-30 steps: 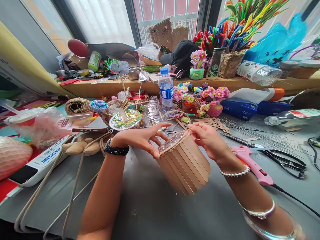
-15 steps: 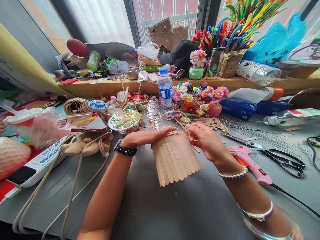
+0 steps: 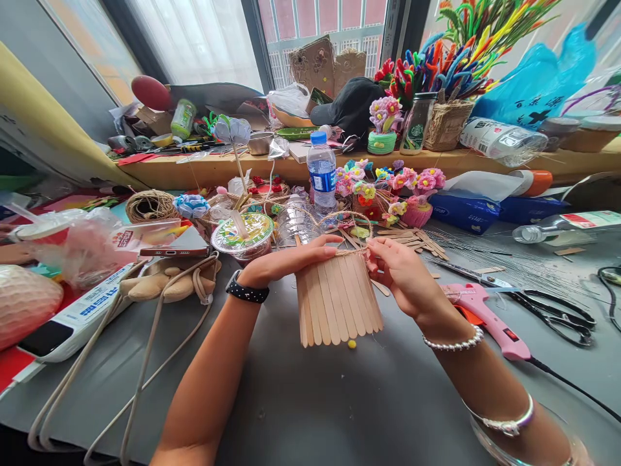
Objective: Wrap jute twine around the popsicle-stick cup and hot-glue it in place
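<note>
A basket-like piece made of flat wooden sticks (image 3: 339, 301) is held over the grey table, its rounded stick ends pointing down toward me. Thin twine (image 3: 356, 249) runs along its upper edge, and a twine loop rises behind it. My left hand (image 3: 295, 257) is closed on the upper left side of the piece, fingers partly hidden behind it. At the upper right corner, the fingers of my right hand (image 3: 392, 268) pinch the twine at the edge. A small yellow ball (image 3: 352, 344) lies on the table just below the stick ends.
Right of my hands are a pink glue gun (image 3: 495, 320), black scissors (image 3: 553, 310) and loose wooden sticks (image 3: 420, 239). A lidded cup (image 3: 242, 234) and a water bottle (image 3: 322, 171) stand behind. Cords (image 3: 150, 343) and a white box (image 3: 82, 310) lie on the left.
The stick piece has tilted, its lower ends moving up and slightly left. The yellow ball now shows beneath it, and the twine loop stands higher behind it. Both hands keep their hold.
</note>
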A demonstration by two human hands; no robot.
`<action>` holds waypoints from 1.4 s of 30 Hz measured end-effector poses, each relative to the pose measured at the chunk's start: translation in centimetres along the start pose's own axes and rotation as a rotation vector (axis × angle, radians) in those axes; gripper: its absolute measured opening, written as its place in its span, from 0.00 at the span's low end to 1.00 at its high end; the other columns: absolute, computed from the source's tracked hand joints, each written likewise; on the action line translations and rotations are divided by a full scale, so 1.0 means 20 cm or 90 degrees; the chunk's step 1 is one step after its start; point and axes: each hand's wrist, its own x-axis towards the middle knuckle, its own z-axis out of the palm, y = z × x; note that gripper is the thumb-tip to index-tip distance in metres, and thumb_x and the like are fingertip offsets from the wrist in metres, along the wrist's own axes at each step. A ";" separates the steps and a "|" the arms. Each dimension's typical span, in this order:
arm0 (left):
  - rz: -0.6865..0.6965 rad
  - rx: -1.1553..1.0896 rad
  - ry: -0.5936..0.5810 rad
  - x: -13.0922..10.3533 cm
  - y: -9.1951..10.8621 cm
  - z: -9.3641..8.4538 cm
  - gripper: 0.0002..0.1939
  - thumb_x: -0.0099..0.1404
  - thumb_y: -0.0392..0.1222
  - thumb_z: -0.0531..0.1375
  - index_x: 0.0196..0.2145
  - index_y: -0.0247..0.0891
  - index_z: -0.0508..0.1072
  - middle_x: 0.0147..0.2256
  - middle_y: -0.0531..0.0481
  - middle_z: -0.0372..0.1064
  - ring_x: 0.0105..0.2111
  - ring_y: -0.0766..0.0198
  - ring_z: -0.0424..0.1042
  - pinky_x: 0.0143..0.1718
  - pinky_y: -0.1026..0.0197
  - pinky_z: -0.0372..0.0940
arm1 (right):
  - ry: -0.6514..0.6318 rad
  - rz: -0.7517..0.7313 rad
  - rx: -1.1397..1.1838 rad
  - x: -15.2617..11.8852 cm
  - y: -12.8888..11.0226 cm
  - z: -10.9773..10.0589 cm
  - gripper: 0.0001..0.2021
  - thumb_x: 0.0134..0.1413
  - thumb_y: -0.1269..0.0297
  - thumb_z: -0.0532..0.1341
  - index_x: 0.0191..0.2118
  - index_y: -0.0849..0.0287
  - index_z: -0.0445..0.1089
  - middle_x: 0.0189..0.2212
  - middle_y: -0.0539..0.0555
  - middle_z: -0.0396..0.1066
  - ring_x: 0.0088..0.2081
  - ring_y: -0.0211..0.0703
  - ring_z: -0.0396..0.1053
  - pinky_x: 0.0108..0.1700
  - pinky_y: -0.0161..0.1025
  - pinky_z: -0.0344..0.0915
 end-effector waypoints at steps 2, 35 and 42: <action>0.007 0.006 0.020 0.00 0.01 0.00 0.25 0.63 0.53 0.44 0.55 0.40 0.51 0.57 0.48 0.49 0.56 0.58 0.50 0.55 0.55 0.50 | 0.007 -0.013 0.020 0.00 0.00 0.00 0.13 0.40 0.57 0.61 0.22 0.59 0.58 0.19 0.43 0.54 0.22 0.29 0.52 0.27 0.29 0.55; 0.096 0.355 0.293 0.05 0.11 0.22 0.09 0.56 0.48 0.58 0.32 0.43 0.71 0.48 0.48 0.62 0.51 0.53 0.56 0.53 0.38 0.38 | -0.090 -0.046 -0.209 -0.03 -0.09 -0.11 0.14 0.40 0.53 0.61 0.30 0.58 0.66 0.27 0.47 0.63 0.28 0.31 0.58 0.33 0.32 0.57; 0.158 0.213 0.171 0.03 0.13 0.14 0.07 0.56 0.44 0.58 0.28 0.37 0.72 0.45 0.48 0.66 0.49 0.58 0.61 0.53 0.52 0.48 | 0.156 -0.071 -0.745 -0.19 -0.08 -0.43 0.17 0.39 0.47 0.58 0.26 0.58 0.67 0.25 0.53 0.67 0.24 0.40 0.62 0.26 0.37 0.55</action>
